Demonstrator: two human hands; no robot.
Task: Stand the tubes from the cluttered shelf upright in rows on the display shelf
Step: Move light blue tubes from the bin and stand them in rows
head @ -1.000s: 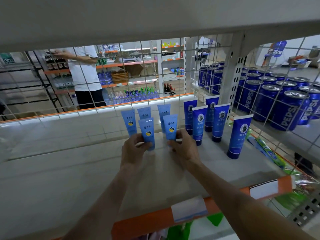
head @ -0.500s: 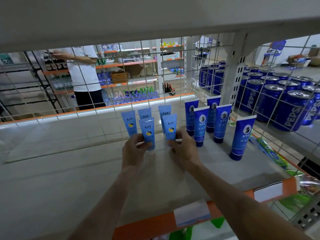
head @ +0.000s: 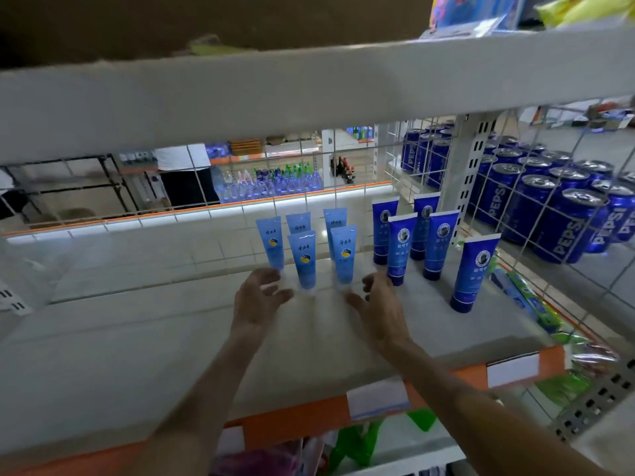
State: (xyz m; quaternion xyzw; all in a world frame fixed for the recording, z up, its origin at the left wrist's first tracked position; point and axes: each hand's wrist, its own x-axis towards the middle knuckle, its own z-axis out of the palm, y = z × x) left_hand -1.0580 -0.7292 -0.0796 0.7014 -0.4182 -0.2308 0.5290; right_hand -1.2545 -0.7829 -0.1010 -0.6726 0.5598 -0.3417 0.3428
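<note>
White matte display shelf (head: 137, 338), orange front strip, white wire grid back panel (head: 309, 201); shop aisle beyond. Glossy blue Pepsi cans (head: 549, 214) on neighbouring shelf, right. Five light blue soft plastic tubes (head: 302, 259) upright in two rows, flat crimped ends up; five dark blue tubes (head: 402, 249) just right of them. Left hand (head: 256, 298), right hand (head: 381, 304): grip wide, fingers spread, holding nothing, just before front light blue pair; contact unclear, blurred.
</note>
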